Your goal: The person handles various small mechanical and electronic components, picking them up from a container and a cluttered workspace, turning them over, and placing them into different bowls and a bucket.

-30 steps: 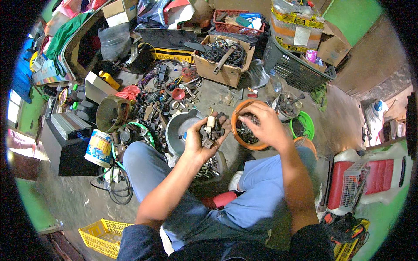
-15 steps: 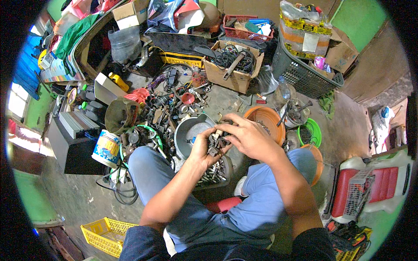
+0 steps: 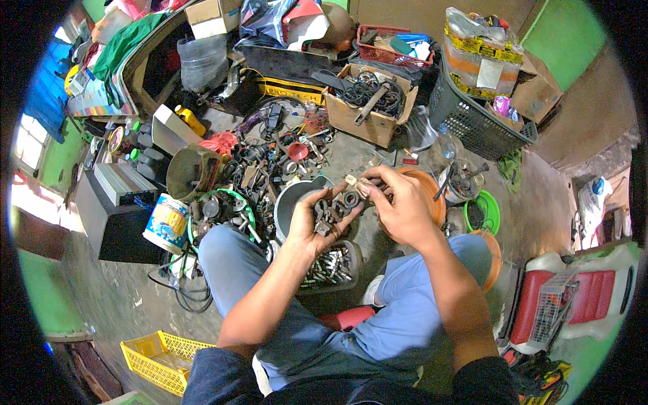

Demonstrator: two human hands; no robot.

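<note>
My left hand [image 3: 305,228] is cupped palm up between my knees, holding a small heap of dirty metal parts [image 3: 328,217], ring-shaped and blocky pieces among them. At its fingertips, my right hand [image 3: 403,212] pinches a small pale piece [image 3: 352,180]; its exact kind is too small to make out. Just beyond the left hand stands a round grey basin [image 3: 287,202], partly hidden by that hand. Below both hands, a dark tub [image 3: 356,275] holds many small metal fittings. To the right of my right hand sits an orange bucket [image 3: 434,192].
A heap of mixed scrap parts [image 3: 260,158] spreads ahead on the floor. A cardboard box [image 3: 361,125] of cables stands behind it. Nearby are a green bowl [image 3: 489,209], a paint bucket [image 3: 166,223], a yellow basket [image 3: 145,370] and a dark crate [image 3: 472,125].
My right hand has drawn back from over the left palm, moving right with the pale piece pinched. More of the metal parts in the left palm now shows.
</note>
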